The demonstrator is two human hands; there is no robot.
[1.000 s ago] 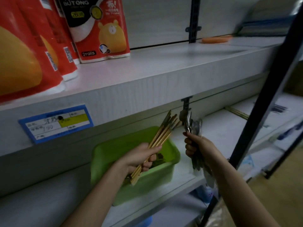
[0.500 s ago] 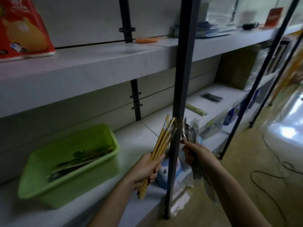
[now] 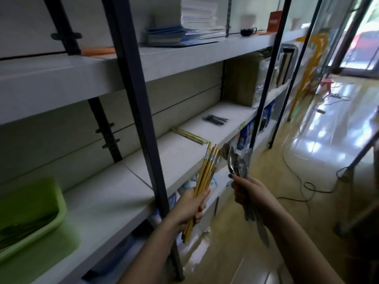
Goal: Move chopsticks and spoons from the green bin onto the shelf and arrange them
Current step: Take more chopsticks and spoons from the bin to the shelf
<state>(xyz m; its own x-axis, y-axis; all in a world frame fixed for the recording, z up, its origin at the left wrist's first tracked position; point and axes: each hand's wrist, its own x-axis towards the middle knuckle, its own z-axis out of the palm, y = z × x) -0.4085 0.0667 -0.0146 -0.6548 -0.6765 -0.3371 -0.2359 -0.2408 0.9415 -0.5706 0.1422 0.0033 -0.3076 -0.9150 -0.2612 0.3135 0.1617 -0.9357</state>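
Head view: my left hand (image 3: pixel 188 210) grips a bundle of chopsticks (image 3: pixel 205 173) around their lower half. They are thin, straight, yellow-gold sticks with darker banded tops. Their long axis runs up and slightly right, tops toward the shelf (image 3: pixel 114 193) edge, butt ends poking out below my fist. My right hand (image 3: pixel 246 191) is clamped on a fistful of spoons (image 3: pixel 239 165): shiny metal, smooth oval bowls fanned upward, handles hanging blurred below my palm. My hands are near each other but apart, both out in front of the shelf, right of a dark metal post (image 3: pixel 143 119).

The bin (image 3: pixel 30 212), glossy green plastic with a rounded rim, sits on the matte white shelf at far left, well apart from my hands; dark shapes inside are too dim to tell. Farther along the shelf a yellow pair (image 3: pixel 189 136) lies flat on a diagonal, with a dark flat packet (image 3: pixel 215 120) beyond. A red card (image 3: pixel 274 21) on the upper board bears writing too small to read.
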